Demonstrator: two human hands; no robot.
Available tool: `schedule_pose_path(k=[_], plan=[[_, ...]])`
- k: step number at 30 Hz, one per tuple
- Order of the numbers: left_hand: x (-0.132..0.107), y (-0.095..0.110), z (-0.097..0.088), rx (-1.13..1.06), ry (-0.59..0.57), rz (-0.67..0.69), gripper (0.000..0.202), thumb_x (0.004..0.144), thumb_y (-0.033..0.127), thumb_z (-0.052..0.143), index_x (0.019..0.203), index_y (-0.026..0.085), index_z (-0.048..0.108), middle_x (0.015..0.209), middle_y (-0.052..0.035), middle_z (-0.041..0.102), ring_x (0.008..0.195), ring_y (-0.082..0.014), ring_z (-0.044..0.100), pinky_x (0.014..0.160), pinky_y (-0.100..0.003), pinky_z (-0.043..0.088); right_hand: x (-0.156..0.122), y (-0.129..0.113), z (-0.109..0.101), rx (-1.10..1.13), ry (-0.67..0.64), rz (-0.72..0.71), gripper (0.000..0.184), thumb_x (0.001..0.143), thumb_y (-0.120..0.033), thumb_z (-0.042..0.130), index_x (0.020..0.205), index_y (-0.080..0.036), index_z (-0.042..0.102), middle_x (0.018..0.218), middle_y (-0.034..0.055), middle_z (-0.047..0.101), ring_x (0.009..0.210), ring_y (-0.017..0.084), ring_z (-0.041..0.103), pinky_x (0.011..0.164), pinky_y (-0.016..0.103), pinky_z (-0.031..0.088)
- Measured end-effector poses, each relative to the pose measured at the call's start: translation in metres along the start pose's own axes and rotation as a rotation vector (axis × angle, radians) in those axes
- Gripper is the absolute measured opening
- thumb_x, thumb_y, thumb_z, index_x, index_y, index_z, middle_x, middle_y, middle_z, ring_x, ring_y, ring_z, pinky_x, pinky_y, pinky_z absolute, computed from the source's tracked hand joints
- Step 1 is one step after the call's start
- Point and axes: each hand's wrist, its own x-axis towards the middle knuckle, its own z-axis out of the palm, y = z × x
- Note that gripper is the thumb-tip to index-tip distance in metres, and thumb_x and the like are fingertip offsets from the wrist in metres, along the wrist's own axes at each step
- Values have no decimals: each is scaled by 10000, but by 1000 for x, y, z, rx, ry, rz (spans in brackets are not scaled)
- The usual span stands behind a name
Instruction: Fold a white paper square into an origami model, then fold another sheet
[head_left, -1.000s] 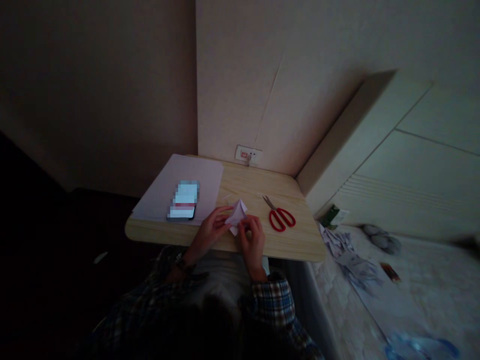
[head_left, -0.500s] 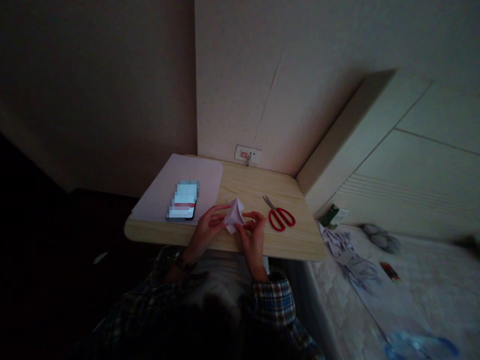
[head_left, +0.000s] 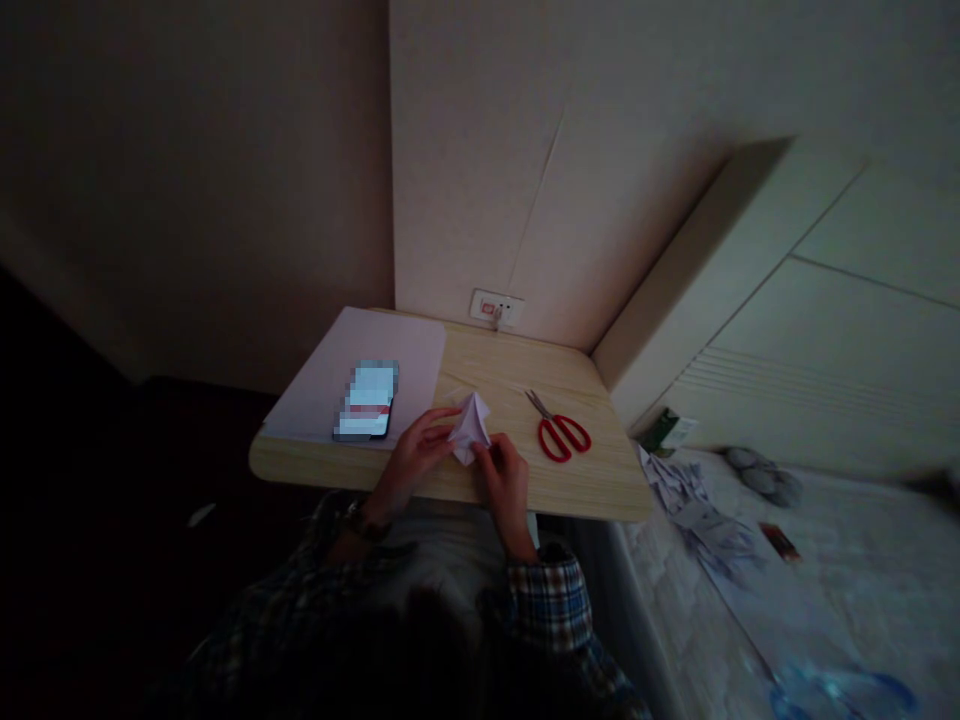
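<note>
A small piece of folded white paper (head_left: pixel 470 428), with creased flaps rising to a point, is between my two hands over the table's front part. My left hand (head_left: pixel 420 446) grips its left side, thumb and fingers closed at the paper's edge. On the lower right corner, my right hand (head_left: pixel 505 479) pinches the paper between thumb and curled fingers. Scissors (head_left: pixel 556 428) with red handles lie to the right of my right hand, blades slightly apart and pointing away. A phone (head_left: pixel 366 401) with a lit, blurred screen rests left of my left hand on white sheets (head_left: pixel 315 400).
The wooden table (head_left: pixel 592 485) stands against a wall with a socket (head_left: pixel 496 308). To the right is a bed (head_left: pixel 652 570) bearing crumpled paper strips (head_left: pixel 701 515), a grey bundle (head_left: pixel 761 475) and a blue-edged clear plastic item (head_left: pixel 840 692).
My right hand has come down slightly, and its fingers have curled in closer on the paper. The right flap of the paper looks more closed. My left hand has barely moved.
</note>
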Motion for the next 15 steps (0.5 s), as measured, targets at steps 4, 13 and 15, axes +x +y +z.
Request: schedule_pose_path(k=[4,13,15], plan=[[0,2,1,-4,-8,6,514,715,321,724,1169,148,557,1136,-124,702,1028,-261,666,893,-356,523,0,1,0,-5,11,18,238,834,-411,554,732,-196,551,580,-41,536,536,121,476,521,242,347],[-2,6,2,21,19,-15,508,702,321,729,1155,157,568,1045,-104,729,988,-255,680,869,-360,536,1,1,1,38,13,56,217,812,-393,579,712,-203,552,574,-40,540,541,126,476,526,245,355],[-2,5,2,18,16,-16,520,693,317,734,1158,157,565,1055,-106,727,997,-257,677,876,-367,535,2,2,2,58,17,74,232,809,-407,580,704,-202,549,561,-44,536,532,124,476,521,242,359]])
